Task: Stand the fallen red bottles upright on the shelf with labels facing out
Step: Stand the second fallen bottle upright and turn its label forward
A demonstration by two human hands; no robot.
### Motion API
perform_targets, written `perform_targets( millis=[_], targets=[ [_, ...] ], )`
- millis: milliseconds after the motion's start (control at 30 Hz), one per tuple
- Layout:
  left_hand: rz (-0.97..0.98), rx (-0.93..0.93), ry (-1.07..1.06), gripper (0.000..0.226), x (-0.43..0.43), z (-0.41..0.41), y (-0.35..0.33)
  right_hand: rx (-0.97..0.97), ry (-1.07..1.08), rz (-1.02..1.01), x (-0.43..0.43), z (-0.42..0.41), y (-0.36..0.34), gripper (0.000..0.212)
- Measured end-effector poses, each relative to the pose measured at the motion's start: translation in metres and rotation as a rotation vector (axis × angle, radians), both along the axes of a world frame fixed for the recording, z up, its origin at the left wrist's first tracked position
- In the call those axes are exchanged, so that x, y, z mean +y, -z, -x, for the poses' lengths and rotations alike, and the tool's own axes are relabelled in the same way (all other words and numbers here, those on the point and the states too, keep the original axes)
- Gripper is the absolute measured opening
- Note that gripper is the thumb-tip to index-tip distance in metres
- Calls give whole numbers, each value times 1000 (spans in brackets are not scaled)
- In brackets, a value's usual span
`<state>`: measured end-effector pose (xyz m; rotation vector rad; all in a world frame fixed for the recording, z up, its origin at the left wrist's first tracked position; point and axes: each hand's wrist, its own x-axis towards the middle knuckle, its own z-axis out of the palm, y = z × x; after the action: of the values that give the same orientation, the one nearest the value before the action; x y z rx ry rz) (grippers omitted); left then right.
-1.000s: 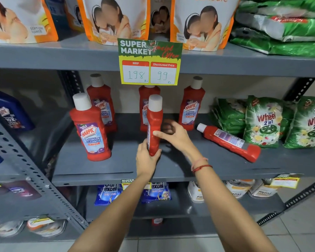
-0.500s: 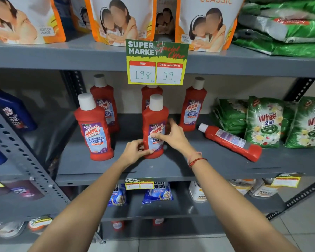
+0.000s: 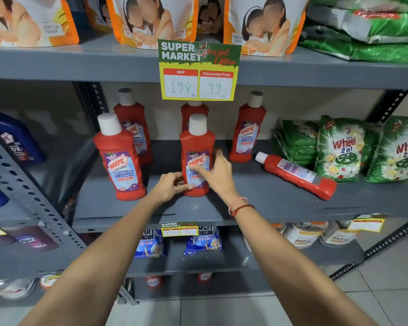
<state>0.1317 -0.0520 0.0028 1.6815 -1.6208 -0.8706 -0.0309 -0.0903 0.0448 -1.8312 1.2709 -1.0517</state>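
Observation:
A red Harpic bottle (image 3: 197,142) with a white cap stands upright mid-shelf, label facing out. My left hand (image 3: 169,188) grips its base from the left. My right hand (image 3: 218,175) rests on the label and the right side, fingers spread around it. One red bottle (image 3: 297,174) lies on its side to the right, cap pointing left, back label up. Upright red bottles stand at the front left (image 3: 119,161), back left (image 3: 132,114) and back right (image 3: 247,130). Another (image 3: 193,109) is half hidden behind the held one.
The grey metal shelf (image 3: 269,203) has green Wheel detergent packs (image 3: 342,149) at the right, close to the fallen bottle. A price sign (image 3: 199,70) hangs from the shelf above. A blue bottle (image 3: 14,140) and a slotted post (image 3: 28,196) stand on the left.
The held bottle turned from side-on to label facing out and now stands on the shelf. My left hand shifted from its front to its lower left; my right hand came around to the label.

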Motion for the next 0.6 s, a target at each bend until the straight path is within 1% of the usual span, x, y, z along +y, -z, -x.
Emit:
perform_targets(
  millis=[67, 100, 167, 200, 267, 300, 367, 433, 533, 600],
  targets=[
    [5, -42, -22, 44, 4, 5, -1, 5, -39, -28, -2, 4, -2, 66],
    [8, -86, -52, 39, 7, 7, 0, -8, -64, -45, -3, 9, -3, 67],
    [23, -195, -182, 23, 17, 9, 4, -11, -79, -49, -6, 26, -4, 69],
    [38, -229, -280, 22, 24, 11, 5, 3, -67, -38, -8, 37, -4, 69],
    [94, -249, -434, 19, 37, 19, 3, 18, -26, -9, -16, 66, -3, 62],
    [106, -251, -440, 21, 41, 25, -1, 22, 2, 2, -21, 82, -2, 57],
    [84, -218, -325, 17, 41, 48, -9, 42, 67, 1, -34, 116, 1, 48],
    [82, -157, -191, 13, 32, 75, -20, 103, 128, -16, -47, 143, 3, 42],
    [123, -67, -114, 13, 3, 123, -32, 285, 191, -21, -68, 185, 6, 38],
    [107, -33, -95, 13, -21, 154, -33, 443, 207, -53, -79, 209, 9, 41]
  ],
)
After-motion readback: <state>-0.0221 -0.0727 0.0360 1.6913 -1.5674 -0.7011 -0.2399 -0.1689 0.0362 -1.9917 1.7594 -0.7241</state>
